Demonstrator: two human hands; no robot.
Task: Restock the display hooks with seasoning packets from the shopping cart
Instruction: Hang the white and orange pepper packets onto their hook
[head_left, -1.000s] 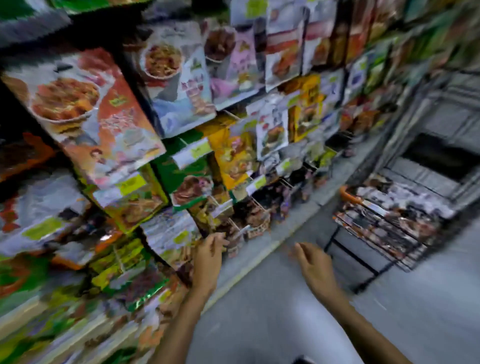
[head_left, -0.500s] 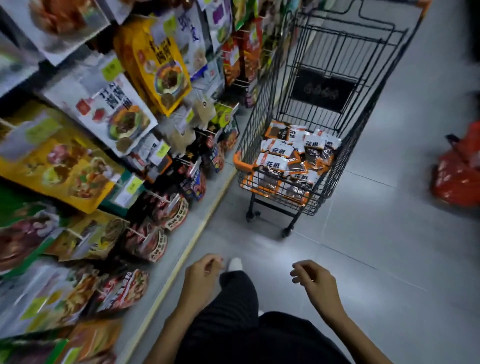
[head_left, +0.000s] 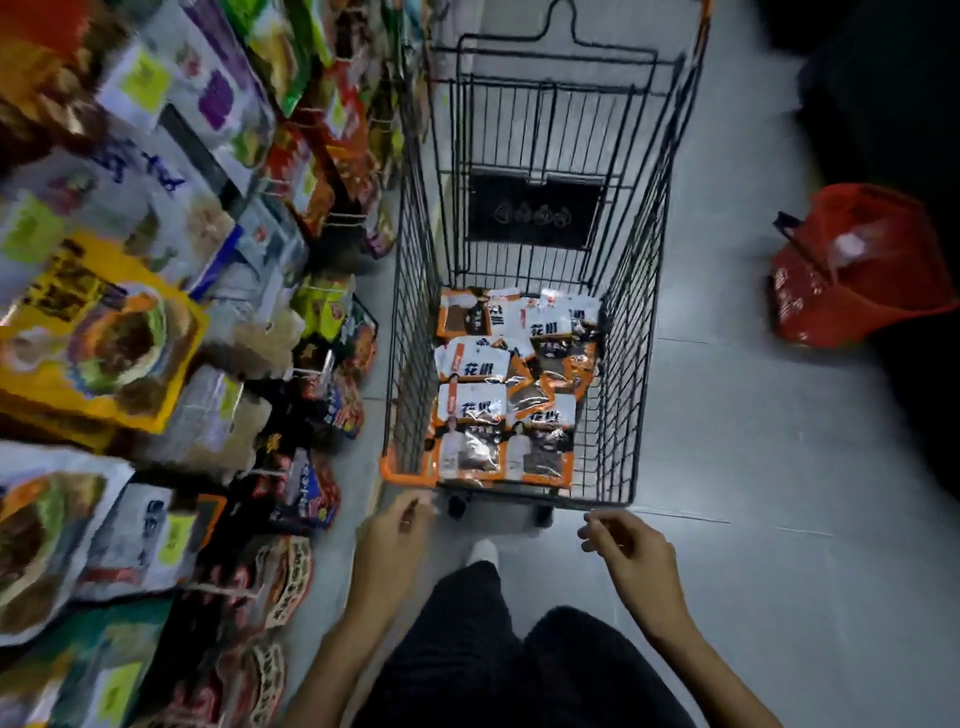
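Your left hand (head_left: 395, 535) hovers just short of the near left corner of the shopping cart (head_left: 623, 389), its fingers loosely curled and holding nothing. Your right hand (head_left: 628, 551) hangs just below the cart's near rim, likewise loosely curled and empty. The seasoning packets (head_left: 498, 395), orange and white with dark contents, lie flat and overlapping on the cart's bottom, filling its near half. To your left the display hooks (head_left: 306, 372) carry rows of hanging packets, mostly blurred; a yellow packet (head_left: 104, 332) shows a dish of food. A red shopping basket (head_left: 857, 270) sits on the grey tiled floor (head_left: 753, 467), well apart to the cart's right. Your dark trousers (head_left: 467, 649) and a white shoe (head_left: 483, 551) show between your arms.
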